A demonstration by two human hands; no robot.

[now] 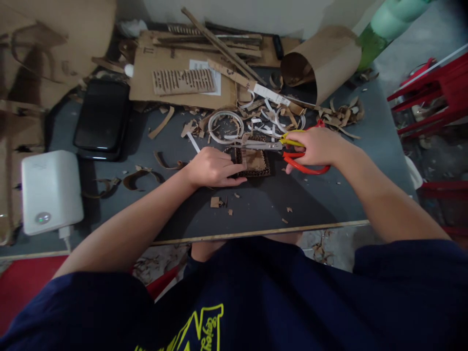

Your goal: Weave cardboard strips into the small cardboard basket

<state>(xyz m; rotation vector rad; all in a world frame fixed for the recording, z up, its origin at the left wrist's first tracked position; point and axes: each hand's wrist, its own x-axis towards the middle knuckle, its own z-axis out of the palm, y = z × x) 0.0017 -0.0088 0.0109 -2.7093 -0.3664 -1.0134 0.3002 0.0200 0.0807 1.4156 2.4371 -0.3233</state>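
On the dark-grey tabletop [256,200], my left hand [215,168] rests against the small square brown corrugated-cardboard piece [256,163], pinching or not I can't tell; my right hand [312,146] grips yellow-and-red-handled steel scissors [263,145]. Trimming seems underway; the next snip calls for clear fingertips.

a dark table [256,214] faces a pale wall [278,14].

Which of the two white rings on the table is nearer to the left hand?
The left ring, beyond the scissor blades; the other ring lies nearer the right hand.
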